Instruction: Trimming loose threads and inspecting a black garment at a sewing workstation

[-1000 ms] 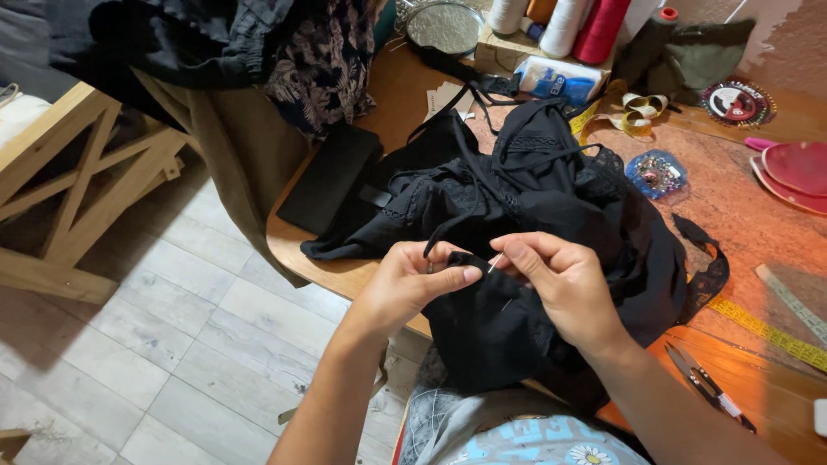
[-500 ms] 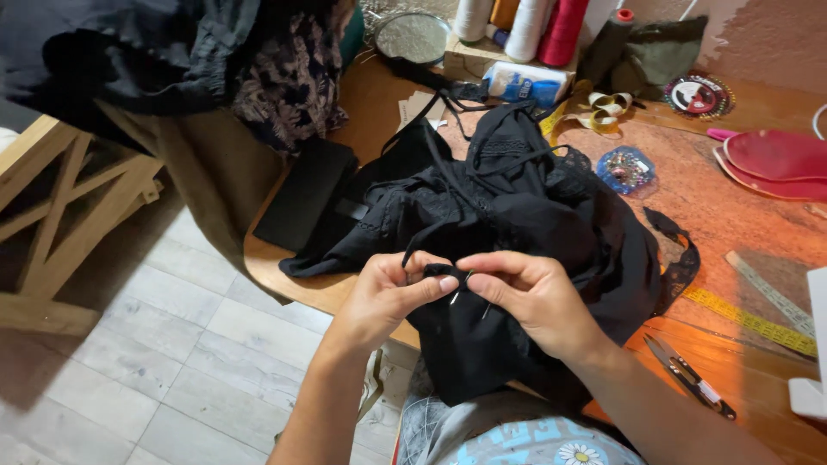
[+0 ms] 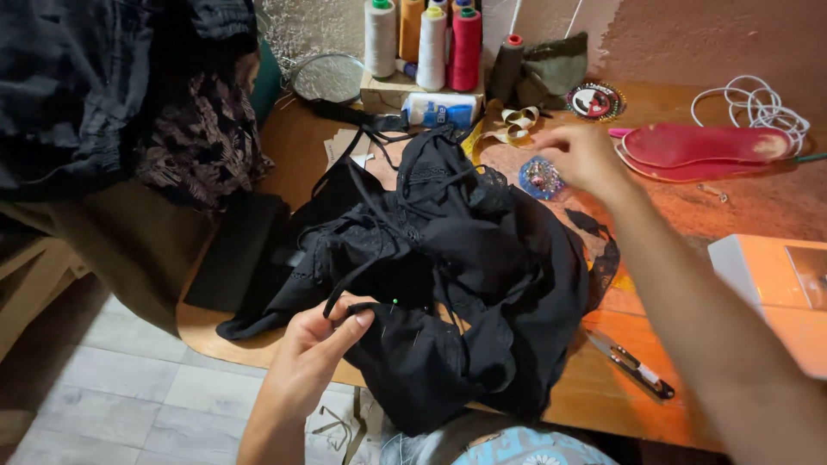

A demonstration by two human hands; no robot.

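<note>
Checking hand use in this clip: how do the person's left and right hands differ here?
The left hand is low, near the table's front edge, pinching a fold of the black garment; the right hand is stretched far across the table, above the small sparkly container, with nothing visible in its grip. The left hand looks sharp; the right hand is motion-blurred. Both are bare and over the wooden table.

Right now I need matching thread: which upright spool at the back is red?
The red spool, rightmost in the upright row on the box; its neighbours are white, orange and cream.
</note>
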